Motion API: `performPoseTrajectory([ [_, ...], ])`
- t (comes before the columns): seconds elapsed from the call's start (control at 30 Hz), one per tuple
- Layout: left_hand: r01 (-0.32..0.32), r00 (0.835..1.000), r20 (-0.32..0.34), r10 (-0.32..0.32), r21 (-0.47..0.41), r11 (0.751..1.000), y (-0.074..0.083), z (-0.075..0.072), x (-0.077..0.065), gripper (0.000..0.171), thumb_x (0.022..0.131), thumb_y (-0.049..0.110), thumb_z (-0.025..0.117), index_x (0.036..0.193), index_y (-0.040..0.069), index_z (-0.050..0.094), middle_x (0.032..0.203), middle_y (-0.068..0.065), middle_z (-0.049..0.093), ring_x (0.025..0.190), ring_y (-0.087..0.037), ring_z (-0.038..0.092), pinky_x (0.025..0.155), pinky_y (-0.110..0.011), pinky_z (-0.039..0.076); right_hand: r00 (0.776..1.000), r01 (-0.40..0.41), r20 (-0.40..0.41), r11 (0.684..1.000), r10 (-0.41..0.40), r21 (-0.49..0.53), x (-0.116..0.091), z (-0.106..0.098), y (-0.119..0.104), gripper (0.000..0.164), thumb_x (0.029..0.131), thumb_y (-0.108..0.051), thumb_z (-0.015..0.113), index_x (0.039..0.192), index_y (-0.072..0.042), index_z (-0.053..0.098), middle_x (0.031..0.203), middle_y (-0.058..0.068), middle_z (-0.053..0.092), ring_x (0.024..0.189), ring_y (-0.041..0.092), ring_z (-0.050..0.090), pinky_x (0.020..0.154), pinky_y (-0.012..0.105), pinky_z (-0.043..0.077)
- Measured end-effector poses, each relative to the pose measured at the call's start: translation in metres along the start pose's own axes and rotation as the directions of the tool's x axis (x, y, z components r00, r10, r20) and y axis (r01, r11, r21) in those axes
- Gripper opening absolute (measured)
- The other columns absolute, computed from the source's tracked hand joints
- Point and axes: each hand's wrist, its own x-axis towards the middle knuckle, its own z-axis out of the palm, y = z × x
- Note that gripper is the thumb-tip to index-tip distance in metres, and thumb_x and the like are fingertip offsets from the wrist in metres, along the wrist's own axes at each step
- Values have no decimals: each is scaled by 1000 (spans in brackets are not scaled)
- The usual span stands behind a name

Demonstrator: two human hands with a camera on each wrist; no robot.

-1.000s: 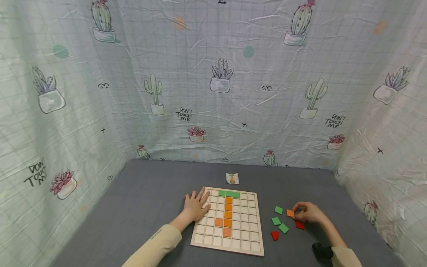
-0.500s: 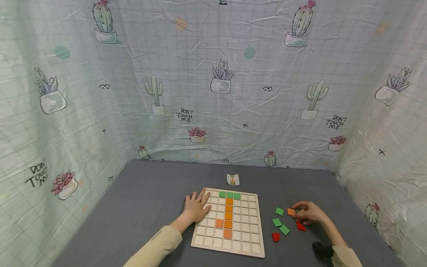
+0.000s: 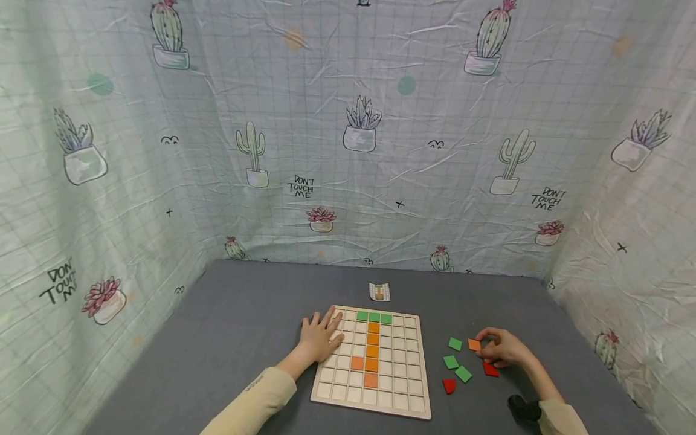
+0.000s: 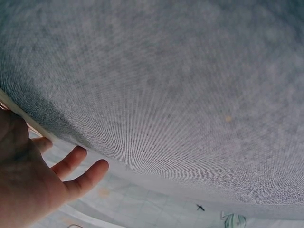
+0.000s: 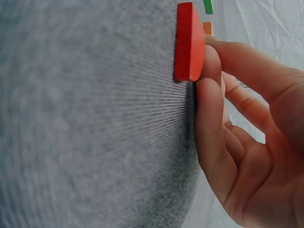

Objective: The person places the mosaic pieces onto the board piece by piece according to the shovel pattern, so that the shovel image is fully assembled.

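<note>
The largest thing is the printed curtain (image 3: 457, 199), which stands behind and on both sides of my place. Its lower part meets the far edge of the grey tabletop (image 3: 234, 326), and a broad bare stretch lies from my left side to this cloth. Next in size is the wooden grid board (image 3: 399, 367), a little tilted, with its near edge well apart from the curtain. My left hand (image 3: 318, 339) rests with spread fingers over the board's left edge. My right hand (image 3: 502, 348) has its fingers bent and pinches an orange tile (image 3: 473, 344) on the tabletop; between this tile and the board's right edge are three loose green tiles (image 3: 451, 362) and a strip of grey. On my right wrist is a black band (image 3: 524, 409). A small picture card (image 3: 379, 292) lies just beyond the board's far edge. In the board are green squares (image 3: 374, 317) and orange squares (image 3: 372, 351). One red piece (image 3: 490, 369) is just beside my right fingertips, another (image 3: 448, 386) nearer to the board.
</note>
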Motion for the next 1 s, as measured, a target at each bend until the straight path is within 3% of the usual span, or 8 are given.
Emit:
performPoseTrajectory([
  [0.43,-9,1000,-6,9,3,1000,-1,1,-1,55,92,48,35,140,21,33,145,-5,31,119,-33,39,79,-53,34,1000,19,17,1000,-19,-2,-4,1,0,37,83,-12,61,108,11,45,72,5,61,59,11,57,51,30,49],
  [0.67,-10,1000,-3,10,17,1000,-1,-1,-2,55,92,48,35,140,22,33,145,-4,31,118,-32,39,77,-51,34,994,93,61,995,-94,20,-5,-2,8,31,84,-17,60,105,4,48,71,-1,60,60,8,57,50,27,48],
  [1.0,-8,1000,-2,8,41,999,-1,0,-1,55,92,50,34,140,23,32,145,-4,30,117,-32,39,77,-51,35,1000,26,6,1000,-26,-14,-3,1,6,33,86,-9,57,110,11,45,78,10,62,61,11,59,51,30,49],
])
